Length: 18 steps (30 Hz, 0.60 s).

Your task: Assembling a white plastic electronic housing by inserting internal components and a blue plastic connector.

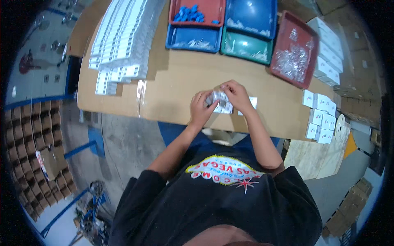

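Observation:
At the near edge of the cardboard-covered table, my left hand and my right hand come together over a small white printed piece. The left thumb presses on its left side, the fingers curled round a greyish, shiny bit. My right fingers pinch its upper edge. Whether it is a card, a leaflet or a flattened packet I cannot make out. Just right of it, partly under my right wrist, lies another flat white piece.
A tall stack of white flat boxes stands at the far left. Trays at the back hold blue parts and clear pieces; a red tray holds more clear pieces. Small white boxes cluster at the right edge. Cardboard dividers stand lower left.

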### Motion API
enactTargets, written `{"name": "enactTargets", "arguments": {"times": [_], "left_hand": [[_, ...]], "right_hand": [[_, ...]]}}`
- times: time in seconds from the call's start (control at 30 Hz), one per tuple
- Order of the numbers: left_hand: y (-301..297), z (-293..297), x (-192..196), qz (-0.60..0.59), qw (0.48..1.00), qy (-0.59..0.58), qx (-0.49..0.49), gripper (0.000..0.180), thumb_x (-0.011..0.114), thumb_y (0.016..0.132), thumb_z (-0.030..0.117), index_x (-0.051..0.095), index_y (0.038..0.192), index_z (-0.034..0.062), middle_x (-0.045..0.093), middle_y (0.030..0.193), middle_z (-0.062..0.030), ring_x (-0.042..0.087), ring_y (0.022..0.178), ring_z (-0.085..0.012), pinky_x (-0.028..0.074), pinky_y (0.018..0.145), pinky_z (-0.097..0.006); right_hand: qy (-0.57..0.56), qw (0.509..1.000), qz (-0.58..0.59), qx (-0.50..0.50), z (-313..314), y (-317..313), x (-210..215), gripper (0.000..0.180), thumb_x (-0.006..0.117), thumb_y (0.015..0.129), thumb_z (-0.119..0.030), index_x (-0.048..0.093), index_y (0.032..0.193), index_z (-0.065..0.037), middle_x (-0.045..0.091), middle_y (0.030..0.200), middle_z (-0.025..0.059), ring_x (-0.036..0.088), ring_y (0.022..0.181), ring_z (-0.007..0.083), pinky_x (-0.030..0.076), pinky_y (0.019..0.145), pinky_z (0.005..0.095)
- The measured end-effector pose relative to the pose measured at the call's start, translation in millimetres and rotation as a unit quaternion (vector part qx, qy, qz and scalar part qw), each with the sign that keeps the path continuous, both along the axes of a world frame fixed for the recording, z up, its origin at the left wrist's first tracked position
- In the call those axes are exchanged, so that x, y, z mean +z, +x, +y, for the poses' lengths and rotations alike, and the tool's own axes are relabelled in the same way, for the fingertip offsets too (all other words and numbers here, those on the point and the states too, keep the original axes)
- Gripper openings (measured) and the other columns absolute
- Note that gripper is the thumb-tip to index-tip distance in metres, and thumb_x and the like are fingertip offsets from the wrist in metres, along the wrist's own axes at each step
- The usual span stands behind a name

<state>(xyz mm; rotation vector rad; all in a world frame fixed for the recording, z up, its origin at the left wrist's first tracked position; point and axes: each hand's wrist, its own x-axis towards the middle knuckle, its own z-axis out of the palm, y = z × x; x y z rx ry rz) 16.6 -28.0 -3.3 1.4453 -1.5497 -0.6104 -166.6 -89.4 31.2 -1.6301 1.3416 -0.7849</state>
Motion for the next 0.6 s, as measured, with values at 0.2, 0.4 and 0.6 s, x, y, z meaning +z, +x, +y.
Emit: {"name": "enactTargets", "arguments": {"times": [0.2, 0.4, 0.6], "left_hand": [[0.1, 4.9, 9.9, -0.013, 1.0, -0.001, -0.015, 0.038, 0.086, 0.08, 0.021, 0.071, 0.111, 0.005, 0.07, 0.104, -0.0101, 0.066, 0.095, -0.0294, 0.05, 0.085, -0.039], [-0.2, 4.2, 4.7, -0.018, 1.0, 0.009, -0.003, 0.037, 0.085, 0.081, 0.019, 0.071, 0.112, 0.0054, 0.07, 0.103, -0.0102, 0.066, 0.096, -0.0283, 0.05, 0.085, -0.039], [-1.1, 1.9, 7.7, -0.015, 1.0, 0.014, 0.001, 0.035, 0.086, 0.08, 0.019, 0.071, 0.109, 0.0059, 0.069, 0.101, -0.0101, 0.066, 0.094, -0.0269, 0.05, 0.082, -0.038]], "right_hand": [[-0.026, 0.997, -0.026, -0.074, -67.4, -30.9, 18.3, 0.022, 0.067, 0.097, -0.018, 0.071, 0.113, -0.003, 0.075, 0.1, 0.0142, 0.072, 0.087, 0.0263, 0.056, 0.077, 0.0355], [-0.144, 0.98, 0.039, -0.132, -161.3, -65.7, 44.2, 0.019, 0.066, 0.097, -0.013, 0.072, 0.112, -0.003, 0.075, 0.102, 0.0171, 0.073, 0.091, 0.0319, 0.055, 0.079, 0.0388], [-0.164, 0.974, 0.105, -0.118, -233.3, -77.7, 42.1, 0.02, 0.058, 0.092, -0.003, 0.073, 0.106, -0.002, 0.074, 0.101, 0.0219, 0.072, 0.096, 0.0383, 0.056, 0.082, 0.0418]]}}
